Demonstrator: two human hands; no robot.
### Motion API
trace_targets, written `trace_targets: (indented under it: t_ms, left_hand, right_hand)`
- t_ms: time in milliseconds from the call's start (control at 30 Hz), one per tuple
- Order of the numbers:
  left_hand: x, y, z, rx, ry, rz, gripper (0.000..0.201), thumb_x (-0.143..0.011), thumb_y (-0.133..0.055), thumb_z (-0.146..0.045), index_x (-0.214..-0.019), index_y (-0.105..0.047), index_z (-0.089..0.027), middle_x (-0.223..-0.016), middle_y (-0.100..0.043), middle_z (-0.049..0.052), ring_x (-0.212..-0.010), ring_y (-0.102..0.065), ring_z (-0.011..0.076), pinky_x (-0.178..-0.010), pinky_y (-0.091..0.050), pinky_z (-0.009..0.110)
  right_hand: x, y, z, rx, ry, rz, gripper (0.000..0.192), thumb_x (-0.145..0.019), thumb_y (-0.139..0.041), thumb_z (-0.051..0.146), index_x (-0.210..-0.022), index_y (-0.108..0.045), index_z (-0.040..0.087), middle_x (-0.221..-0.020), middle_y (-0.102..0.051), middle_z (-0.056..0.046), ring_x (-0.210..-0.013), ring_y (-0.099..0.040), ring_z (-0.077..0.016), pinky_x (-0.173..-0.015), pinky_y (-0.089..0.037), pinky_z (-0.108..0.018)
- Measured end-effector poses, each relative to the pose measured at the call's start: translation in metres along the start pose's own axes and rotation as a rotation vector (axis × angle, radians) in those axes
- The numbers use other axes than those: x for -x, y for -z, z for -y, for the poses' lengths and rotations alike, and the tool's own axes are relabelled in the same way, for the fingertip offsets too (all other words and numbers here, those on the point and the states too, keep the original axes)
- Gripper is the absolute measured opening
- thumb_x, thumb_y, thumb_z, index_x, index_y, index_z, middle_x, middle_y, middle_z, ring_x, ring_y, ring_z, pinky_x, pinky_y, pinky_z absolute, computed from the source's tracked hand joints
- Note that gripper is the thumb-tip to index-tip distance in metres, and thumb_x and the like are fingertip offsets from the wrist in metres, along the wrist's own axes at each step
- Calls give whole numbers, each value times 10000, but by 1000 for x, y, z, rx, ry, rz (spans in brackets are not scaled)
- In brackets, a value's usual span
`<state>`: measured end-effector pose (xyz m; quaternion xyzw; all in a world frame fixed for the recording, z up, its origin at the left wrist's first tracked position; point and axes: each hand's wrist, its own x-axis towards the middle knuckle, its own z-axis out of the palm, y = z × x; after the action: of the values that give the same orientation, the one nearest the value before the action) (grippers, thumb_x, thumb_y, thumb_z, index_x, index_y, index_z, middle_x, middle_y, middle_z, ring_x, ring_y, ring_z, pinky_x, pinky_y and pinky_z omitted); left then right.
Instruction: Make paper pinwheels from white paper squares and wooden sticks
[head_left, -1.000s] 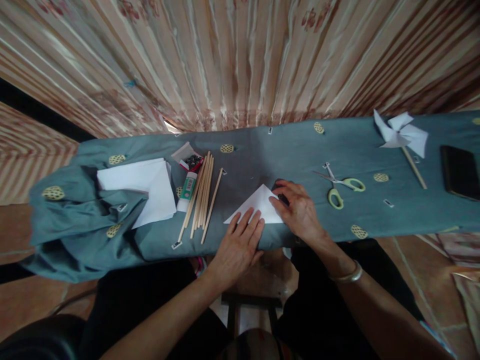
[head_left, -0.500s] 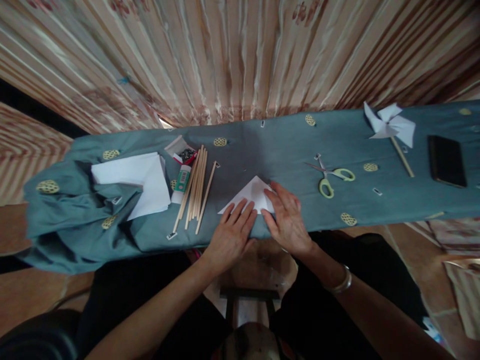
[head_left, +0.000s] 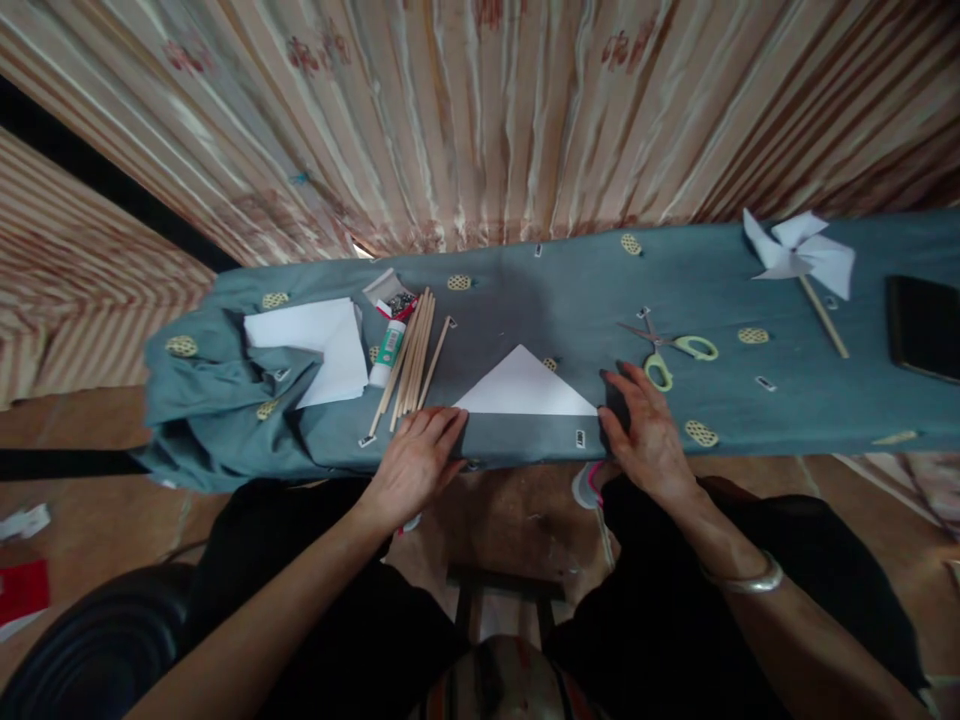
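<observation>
A white paper folded into a triangle [head_left: 523, 388] lies flat on the blue-grey cloth [head_left: 570, 290] covering the table, point away from me. My left hand [head_left: 414, 465] rests on the cloth at the triangle's left corner, fingers touching it. At the right corner my right hand [head_left: 646, 432] lies spread, fingertips at the paper's tip. Neither hand grips anything.
Left of the triangle lie several wooden sticks [head_left: 411, 362], a glue stick [head_left: 387, 352], a small box of pins [head_left: 393, 300] and a stack of white paper [head_left: 315, 340]. To the right are green-handled scissors [head_left: 675, 350], a finished paper pinwheel [head_left: 801, 262] and a dark phone [head_left: 924, 326]. Striped curtain behind.
Both hands have slid apart from the middle of the triangle to its two lower corners. The paper now shows whole and flat. The camera view has shifted slightly.
</observation>
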<state>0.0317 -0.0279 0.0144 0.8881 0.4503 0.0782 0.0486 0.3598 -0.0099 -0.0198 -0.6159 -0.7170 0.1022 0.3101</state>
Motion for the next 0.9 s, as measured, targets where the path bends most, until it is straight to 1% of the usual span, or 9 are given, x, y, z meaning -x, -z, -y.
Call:
trace_targets:
  t_ms: [100,233,300,433,567,667,800,900]
  left_hand:
    - [-1,-2,-2,16,14,-10,555,-901,-621,-243,-1407,-439,-104,-1285,-598,184,-1201,-541,331,-986,-479,487]
    - [-1,-5,-3,48,29,-34,567,-892,-626,-236,-1413,-439,-115,-1288,-600,181,-1205,-538,333,-991,-476,502]
    - [0,-6,-3,61,34,-42,575,-888,-626,-230,-1422,-438,-130,-1293,-600,175,-1213,-536,330,-999,-474,502]
    - [2,-10,-4,76,51,-56,584,-893,-616,-237,-1436,-427,-136,-1311,-588,175,-1234,-526,331,-1012,-463,500]
    - [2,-11,-5,111,74,-84,545,-921,-596,-295,-1418,-448,-130,-1324,-573,181,-1242,-522,330,-1014,-460,503]
    - [0,-8,-6,120,95,-87,501,-922,-601,-310,-1374,-497,-119,-1295,-590,177,-1216,-534,327,-1006,-466,501]
    - [-2,-5,-8,120,108,-72,480,-917,-610,-320,-1357,-525,-149,-1291,-599,162,-1202,-545,322,-996,-474,513]
    - [-2,-5,-7,114,115,-67,466,-920,-606,-329,-1349,-536,-161,-1280,-607,156,-1197,-552,322,-997,-475,517]
  right_hand:
    - [-4,2,-1,-19,10,-5,414,-941,-462,320,-1303,-591,166,-1424,-559,-183,-1360,-494,-336,-1117,-403,-584]
    - [-16,1,8,-52,2,3,389,-979,-397,317,-1265,-620,176,-1317,-649,-169,-1277,-579,-297,-1110,-428,-546]
    - [-22,-4,16,-60,14,23,387,-981,-411,347,-1261,-624,187,-1318,-651,-162,-1274,-581,-298,-1108,-431,-542]
    - [-33,-18,28,-40,64,73,411,-958,-464,411,-1244,-640,175,-1365,-614,-184,-1286,-565,-335,-1091,-439,-566]
    - [-42,-28,34,-25,84,104,379,-923,-520,402,-1169,-687,165,-1343,-630,-190,-1268,-583,-345,-1088,-442,-559]
    - [-47,-31,38,-39,56,95,331,-877,-573,360,-1111,-707,169,-1318,-652,-181,-1239,-610,-333,-1068,-465,-532]
    - [-53,-29,43,-111,-13,46,238,-818,-608,313,-992,-722,197,-1255,-697,-149,-1164,-656,-308,-1006,-507,-501]
    - [-59,-26,46,-250,-119,33,165,-769,-647,325,-867,-722,216,-1133,-751,-104,-956,-717,-261,-879,-559,-438]
